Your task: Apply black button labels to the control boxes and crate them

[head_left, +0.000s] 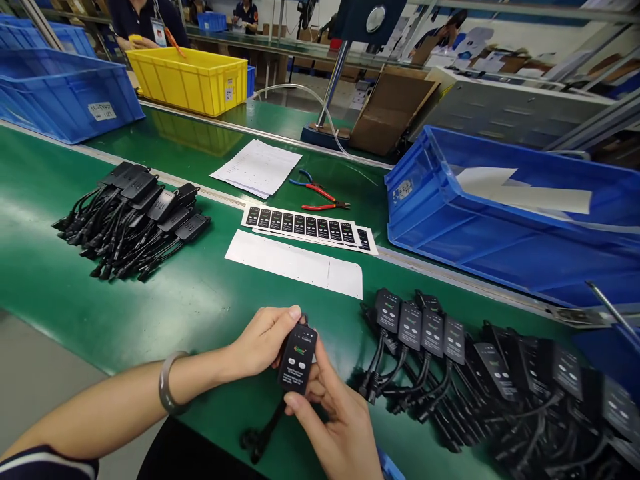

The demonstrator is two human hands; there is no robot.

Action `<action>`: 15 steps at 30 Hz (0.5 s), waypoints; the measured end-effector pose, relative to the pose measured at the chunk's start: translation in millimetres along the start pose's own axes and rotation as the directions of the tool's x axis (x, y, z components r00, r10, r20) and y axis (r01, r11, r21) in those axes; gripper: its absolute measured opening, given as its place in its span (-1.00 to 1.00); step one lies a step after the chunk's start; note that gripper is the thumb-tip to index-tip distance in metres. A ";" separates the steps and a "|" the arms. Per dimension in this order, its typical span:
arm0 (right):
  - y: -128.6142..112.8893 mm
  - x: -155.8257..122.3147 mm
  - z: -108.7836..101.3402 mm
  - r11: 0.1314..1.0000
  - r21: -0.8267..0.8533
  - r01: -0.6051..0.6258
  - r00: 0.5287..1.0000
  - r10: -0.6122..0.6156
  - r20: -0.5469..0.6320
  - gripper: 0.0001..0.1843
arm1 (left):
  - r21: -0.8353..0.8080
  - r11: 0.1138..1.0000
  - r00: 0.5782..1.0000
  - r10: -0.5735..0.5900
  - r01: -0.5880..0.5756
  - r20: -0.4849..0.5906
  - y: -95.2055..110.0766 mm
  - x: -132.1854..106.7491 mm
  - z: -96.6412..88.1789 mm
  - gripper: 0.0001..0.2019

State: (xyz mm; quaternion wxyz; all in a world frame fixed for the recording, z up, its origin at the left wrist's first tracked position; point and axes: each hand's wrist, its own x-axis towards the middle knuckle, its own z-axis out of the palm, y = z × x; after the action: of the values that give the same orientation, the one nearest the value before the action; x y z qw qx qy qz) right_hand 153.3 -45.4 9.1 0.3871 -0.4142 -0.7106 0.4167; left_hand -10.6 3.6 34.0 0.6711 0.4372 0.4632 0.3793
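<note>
I hold a small black control box (298, 357) with a label on its face, its cable (262, 433) hanging down over the table's near edge. My left hand (260, 341) grips its top and left side, thumb on the upper edge. From below, my right hand (335, 420) pinches its lower end. A row of labelled black boxes with cables (450, 347) lies just to the right. A pile of unlabelled ones (135, 217) lies at the left. A sheet of black stickers (307, 227) and an empty white backing strip (295, 263) lie ahead.
Red-handled pliers (320, 197) and a paper sheet (257, 167) lie beyond the stickers. A big blue bin (500, 247) stands at the right, another blue bin (60, 100) and a yellow bin (193, 80) at the back left. Other people work behind the yellow bin.
</note>
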 end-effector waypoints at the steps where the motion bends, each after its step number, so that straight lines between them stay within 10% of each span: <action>1: -0.1 0.3 0.1 1.000 -0.004 0.000 1.000 0.000 0.001 -0.24 | 0.004 1.000 1.000 0.003 -0.003 0.001 -0.1 -0.1 0.0 -0.42; 15: -1.3 -0.5 -1.5 0.991 -0.131 -0.005 1.000 0.004 -0.006 -0.22 | -0.015 1.000 1.000 0.005 -0.005 -0.012 0.6 0.8 0.1 -0.47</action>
State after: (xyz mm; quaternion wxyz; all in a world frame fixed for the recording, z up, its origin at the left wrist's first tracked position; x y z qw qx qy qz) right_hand 154.6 -45.8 10.8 0.3600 -0.4414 -0.7345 0.3688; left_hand -10.3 4.5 34.3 0.6707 0.4310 0.4632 0.3871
